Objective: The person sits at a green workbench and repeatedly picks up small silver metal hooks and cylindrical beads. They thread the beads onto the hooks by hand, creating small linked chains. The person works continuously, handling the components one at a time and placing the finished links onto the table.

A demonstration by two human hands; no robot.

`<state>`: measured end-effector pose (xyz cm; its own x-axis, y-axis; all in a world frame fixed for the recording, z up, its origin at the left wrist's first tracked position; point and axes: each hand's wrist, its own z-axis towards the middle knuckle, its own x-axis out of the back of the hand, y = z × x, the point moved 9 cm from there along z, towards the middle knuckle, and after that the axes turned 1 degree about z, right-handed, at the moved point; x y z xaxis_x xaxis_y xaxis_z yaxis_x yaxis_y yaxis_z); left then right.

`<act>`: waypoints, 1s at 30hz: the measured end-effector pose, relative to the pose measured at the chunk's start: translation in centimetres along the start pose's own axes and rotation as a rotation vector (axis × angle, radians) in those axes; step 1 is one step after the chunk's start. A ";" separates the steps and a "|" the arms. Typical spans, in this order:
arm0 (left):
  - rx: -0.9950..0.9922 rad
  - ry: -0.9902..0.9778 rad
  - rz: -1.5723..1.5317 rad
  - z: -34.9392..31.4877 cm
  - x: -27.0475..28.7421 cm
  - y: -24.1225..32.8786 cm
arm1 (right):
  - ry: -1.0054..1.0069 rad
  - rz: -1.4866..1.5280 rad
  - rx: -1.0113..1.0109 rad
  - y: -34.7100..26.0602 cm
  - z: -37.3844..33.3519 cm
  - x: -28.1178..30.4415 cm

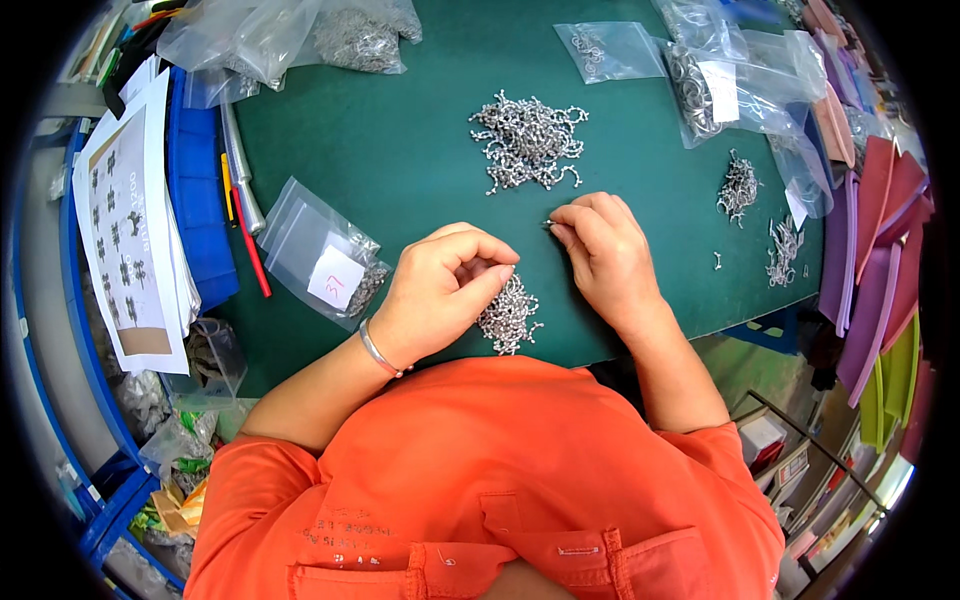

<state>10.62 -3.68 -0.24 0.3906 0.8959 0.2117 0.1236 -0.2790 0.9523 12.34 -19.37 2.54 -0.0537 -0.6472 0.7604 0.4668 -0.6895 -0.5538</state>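
My left hand (440, 285) is closed in a pinch, its thumb and index finger together. What is between the fingertips, if anything, I cannot make out. Just below those tips lies a near pile of small silver metal pieces (510, 320), partly covered by the hand. To the right, my right hand (608, 255) pinches a small silver metal piece (547, 224) that peeks out past the thumb and index finger. Beyond both hands is a larger heap of knobbed, curved silver metal pieces (530, 142). The two hands are apart, just above the green table (400, 120).
Left of my left hand lie a zip bag of metal parts (330, 260), a red pen (252, 245) and a blue bin (200, 190). More bagged parts (700, 90) sit at the far right. Small loose piles (738, 188) rest near the right edge, beside pink and purple bins (870, 230).
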 end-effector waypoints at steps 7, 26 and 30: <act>0.195 -0.011 -0.530 0.7 -1.5 -1.4 | 0.094 0.199 0.139 -2.7 -0.3 0.9; -0.065 0.175 -0.480 1.0 -0.2 -1.3 | -0.052 -0.019 -0.017 -0.7 0.1 -1.8; -0.196 0.195 -0.376 0.5 0.2 0.1 | -0.026 0.007 -0.013 -0.7 0.2 -1.5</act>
<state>11.21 -3.70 -0.21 0.1707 0.9758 -0.1367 0.0420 0.1314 0.9904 12.28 -17.82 1.87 -0.0272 -0.6433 0.7651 0.4553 -0.6894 -0.5634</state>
